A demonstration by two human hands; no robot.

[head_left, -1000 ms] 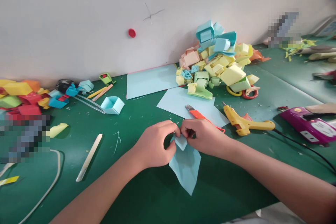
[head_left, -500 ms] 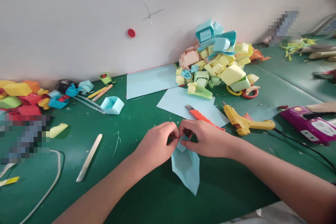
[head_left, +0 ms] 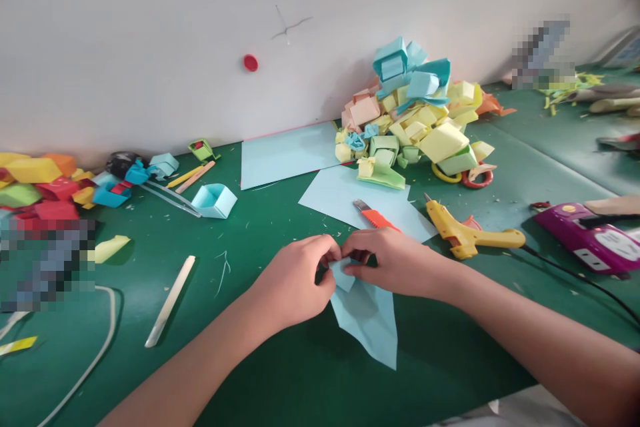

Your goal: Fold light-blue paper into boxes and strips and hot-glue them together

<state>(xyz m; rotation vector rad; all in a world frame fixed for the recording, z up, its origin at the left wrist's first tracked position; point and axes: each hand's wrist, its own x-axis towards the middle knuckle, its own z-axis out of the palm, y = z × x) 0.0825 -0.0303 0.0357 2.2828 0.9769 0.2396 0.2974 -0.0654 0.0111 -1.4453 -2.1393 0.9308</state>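
Note:
A light blue piece of folded paper (head_left: pixel 369 323) hangs between my hands above the green table, its pointed end toward me. My left hand (head_left: pixel 300 277) is closed, with thumb and fingers pinching the paper's upper left edge. From the other side my right hand (head_left: pixel 385 260) pinches the folded top, thumb across the small flap. The fingertips of both hands nearly meet, and they hide part of the fold. Just beyond my right hand lies an orange utility knife (head_left: pixel 376 219), resting on a light blue sheet (head_left: pixel 340 197).
A yellow glue gun (head_left: pixel 465 230) and a purple power strip (head_left: pixel 585 237) sit to the right. Folded paper pieces (head_left: pixel 425 113) are heaped by the wall. At left are a wooden stick (head_left: pixel 171 300), a blue paper box (head_left: pixel 215 201) and colourful paper boxes (head_left: pixel 45 180).
The lower end of the blue paper has swung to the right, and its small flap shows more. Both hands keep their pinch and have barely shifted.

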